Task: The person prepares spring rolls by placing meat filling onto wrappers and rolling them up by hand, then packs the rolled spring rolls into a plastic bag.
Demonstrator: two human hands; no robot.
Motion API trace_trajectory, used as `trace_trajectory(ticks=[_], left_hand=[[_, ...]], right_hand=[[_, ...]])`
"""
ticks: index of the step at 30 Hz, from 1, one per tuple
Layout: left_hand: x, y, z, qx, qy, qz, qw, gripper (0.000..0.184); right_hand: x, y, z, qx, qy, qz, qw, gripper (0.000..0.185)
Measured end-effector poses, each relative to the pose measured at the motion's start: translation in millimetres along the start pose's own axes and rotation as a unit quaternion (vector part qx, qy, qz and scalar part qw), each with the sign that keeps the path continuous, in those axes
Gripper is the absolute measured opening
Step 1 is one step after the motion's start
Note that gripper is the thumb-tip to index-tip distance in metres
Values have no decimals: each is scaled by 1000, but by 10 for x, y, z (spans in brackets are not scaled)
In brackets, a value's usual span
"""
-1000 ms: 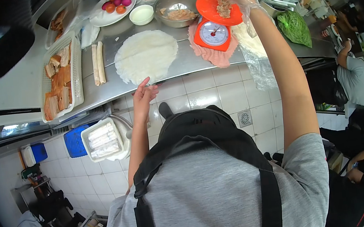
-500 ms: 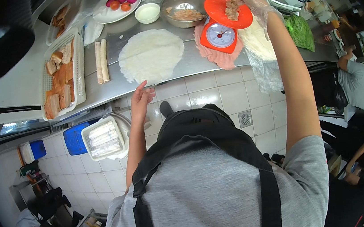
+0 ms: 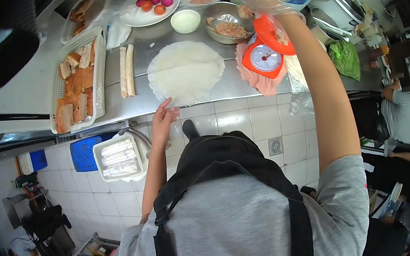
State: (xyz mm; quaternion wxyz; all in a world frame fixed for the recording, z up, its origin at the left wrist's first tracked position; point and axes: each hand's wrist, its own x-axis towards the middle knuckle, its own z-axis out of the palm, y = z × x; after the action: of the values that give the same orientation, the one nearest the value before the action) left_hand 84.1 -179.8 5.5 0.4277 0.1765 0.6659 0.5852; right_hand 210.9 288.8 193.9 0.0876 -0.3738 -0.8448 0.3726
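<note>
My left hand (image 3: 165, 124) has its fingers apart at the near edge of a thin round white sheet (image 3: 186, 74), holding nothing. My right hand (image 3: 264, 4), in a clear plastic glove, is over the far side of a metal bowl (image 3: 213, 35) of shredded meat filling (image 3: 229, 29). Its fingers are closed around a small pinkish clump that looks like the same filling; the glove blurs it. Beneath my right wrist stands a red kitchen scale (image 3: 261, 61). The red plate (image 3: 267, 29) on top is tilted, with some filling on it, and my forearm partly covers it.
A basket (image 3: 102, 96) of roast meat slabs and two long pale rolls (image 3: 126, 71) lie at left. Behind are a plate (image 3: 139, 19) of eggs and tomatoes and a white bowl (image 3: 186, 22). Bagged greens (image 3: 344, 59) lie at right. Other people work farther off.
My right hand has moved left from the scale's plate toward the metal bowl. Less filling shows on the plate. The whole view has shifted slightly; my left hand stays by the sheet's edge.
</note>
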Motion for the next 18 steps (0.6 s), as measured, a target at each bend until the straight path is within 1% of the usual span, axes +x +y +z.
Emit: trace_trajectory(ticks=[2, 5, 7, 9, 11, 14, 17, 18], left_hand=[[51, 16, -69, -17, 10, 6, 1000, 44], [80, 29, -205, -48, 19, 1, 999, 46], [97, 48, -298, -63, 21, -9, 998, 47], [105, 75, -394, -69, 24, -20, 997, 46], [128, 125, -476, -55, 30, -35, 997, 46], [285, 220, -514, -36, 9, -41, 998, 46], [491, 383, -425, -21, -38, -20, 999, 45], [578, 457, -354, -17, -57, -10, 998, 45]], right_hand=[[42, -109, 105, -175, 16, 1, 984, 37], [119, 119, 102, -108, 58, -139, 983, 36], [-154, -62, -39, -117, 84, -101, 984, 34], [-293, 94, -272, -111, 104, -123, 981, 37], [-460, 288, -439, 64, 128, -78, 987, 37], [-723, 604, -549, 77, 186, -47, 978, 44], [-767, 1064, -360, -104, 244, 4, 964, 55], [-761, 1120, -275, -115, 206, 57, 970, 65]])
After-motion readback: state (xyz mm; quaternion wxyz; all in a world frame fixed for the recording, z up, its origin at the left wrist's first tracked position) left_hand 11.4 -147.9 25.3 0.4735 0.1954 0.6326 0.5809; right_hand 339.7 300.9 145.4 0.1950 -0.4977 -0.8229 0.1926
